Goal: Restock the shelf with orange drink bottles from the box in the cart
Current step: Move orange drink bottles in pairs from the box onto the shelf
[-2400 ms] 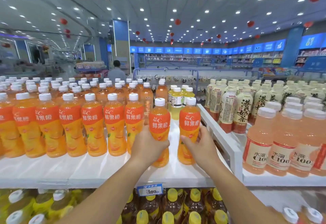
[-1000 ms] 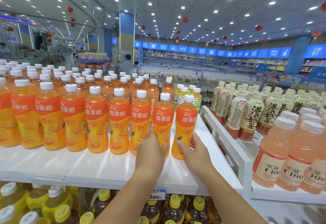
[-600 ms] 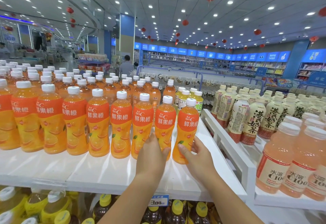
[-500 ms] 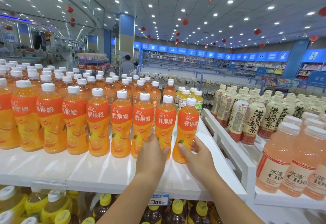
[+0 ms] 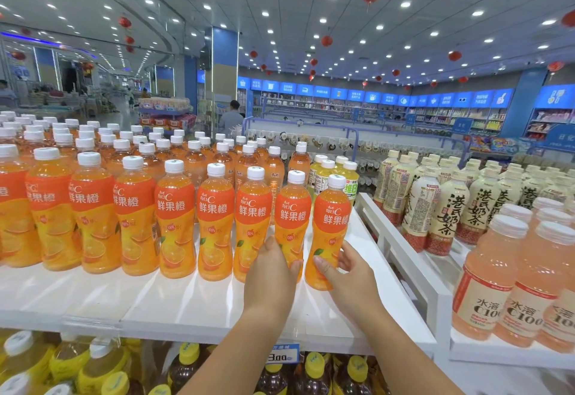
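Along the front edge of the white shelf [image 5: 193, 307] I count nine orange drink bottles [image 5: 174, 223] in the front row, all clear plastic, waisted, with white ribbed caps and glossy orange labels; more rows stand behind. My left hand [image 5: 270, 273] is wrapped round the base of the eighth bottle [image 5: 292, 217], thumb to its right. My right hand [image 5: 348, 279] grips the ninth bottle [image 5: 331, 223] low down at the row's right end, thumb across its front; that bottle tilts slightly left and I cannot tell if its base sits flat. Past a white divider [image 5: 404, 257] stand cream milk-tea bottles [image 5: 448, 217] and three pale pink bottles [image 5: 529, 285] in front. I see no box or cart.
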The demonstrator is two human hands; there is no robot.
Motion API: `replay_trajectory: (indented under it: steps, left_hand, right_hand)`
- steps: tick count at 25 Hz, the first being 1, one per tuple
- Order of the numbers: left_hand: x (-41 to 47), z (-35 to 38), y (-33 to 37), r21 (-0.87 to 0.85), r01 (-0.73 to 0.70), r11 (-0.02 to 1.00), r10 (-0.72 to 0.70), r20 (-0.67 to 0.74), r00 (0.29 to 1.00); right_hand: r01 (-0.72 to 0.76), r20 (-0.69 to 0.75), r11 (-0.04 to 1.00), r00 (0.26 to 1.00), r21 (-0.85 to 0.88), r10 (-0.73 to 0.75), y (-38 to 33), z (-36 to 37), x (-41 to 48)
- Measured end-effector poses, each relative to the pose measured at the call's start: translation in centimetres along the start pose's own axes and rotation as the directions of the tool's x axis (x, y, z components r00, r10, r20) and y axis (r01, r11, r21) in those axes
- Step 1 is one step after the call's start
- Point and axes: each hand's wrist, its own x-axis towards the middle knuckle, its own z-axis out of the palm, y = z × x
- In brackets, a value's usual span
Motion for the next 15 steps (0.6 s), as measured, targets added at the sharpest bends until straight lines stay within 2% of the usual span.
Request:
replay_trajectory:
  steps: [9, 15]
  left_hand:
    - [-0.4, -0.5, 1.0, 0.016, 0.014, 1.0, -0.015, 0.018, 1.0]
    - [-2.4, -1.9, 2.1, 0.042, 0.056, 0.998, -0.057, 0.024, 0.998]
  right_hand:
    - [-0.033, 0.021, 0.999, 0.999, -0.032, 0.034, -0.2, -0.3, -0.2]
    - [-0.047, 0.044, 0.99, 0.998, -0.134, 0.053, 0.0, -0.3, -0.3]
